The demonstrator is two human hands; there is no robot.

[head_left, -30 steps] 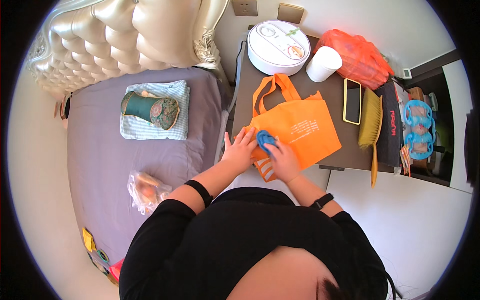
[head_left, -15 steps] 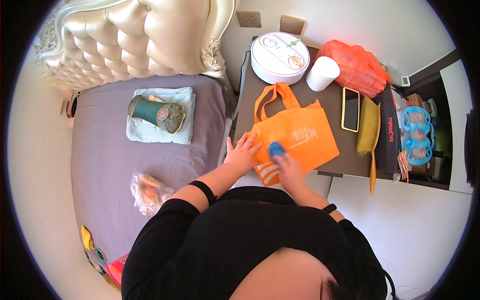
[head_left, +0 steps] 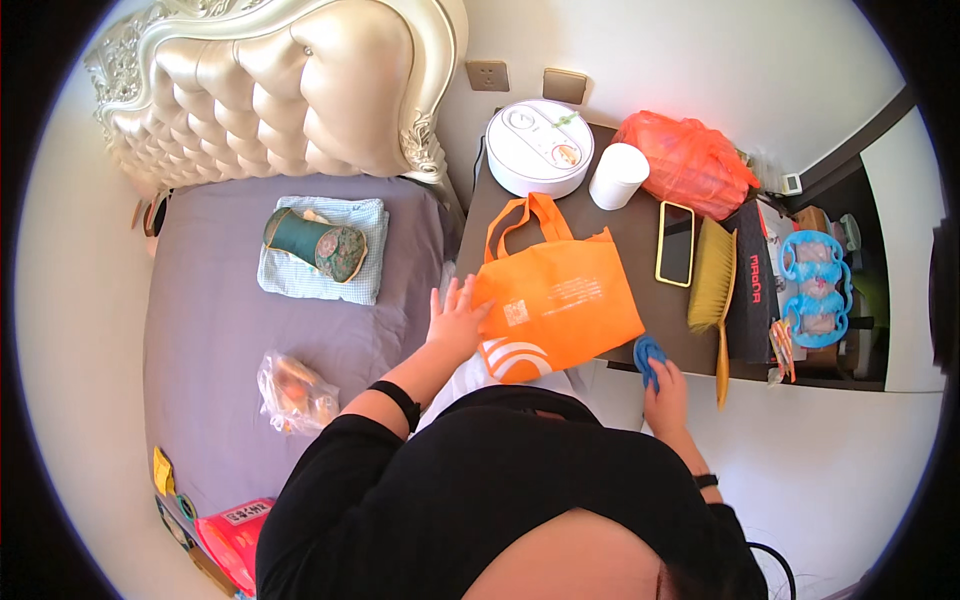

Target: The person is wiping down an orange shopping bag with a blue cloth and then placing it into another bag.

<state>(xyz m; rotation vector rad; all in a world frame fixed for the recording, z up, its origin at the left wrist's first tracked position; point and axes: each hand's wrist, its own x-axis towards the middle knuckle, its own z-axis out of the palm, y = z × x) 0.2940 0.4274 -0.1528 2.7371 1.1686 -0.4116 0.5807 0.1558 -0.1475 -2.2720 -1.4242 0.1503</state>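
Observation:
An orange tote bag (head_left: 565,290) with two loop handles lies flat on the brown tabletop, its lower edge toward me. My left hand (head_left: 458,322) rests at the bag's left edge with its fingers spread, the thumb side touching the fabric. Off the bag's lower right corner, near the front edge of the table, my right hand (head_left: 668,398) is closed round a small blue bundle (head_left: 648,358). It looks like folded cloth, but its exact kind is not plain.
Behind the bag stand a round white appliance (head_left: 540,148) and a white cylinder (head_left: 619,177), beside a red plastic bag (head_left: 685,162). Right of it lie a phone (head_left: 675,243) and a yellow-bristled brush (head_left: 713,285). The bed (head_left: 230,370) on the left holds a green pillow (head_left: 316,245).
My right hand has moved right with the blue bundle, from on top of the orange bag to beyond its lower right corner. The left hand stays at the bag's left edge.

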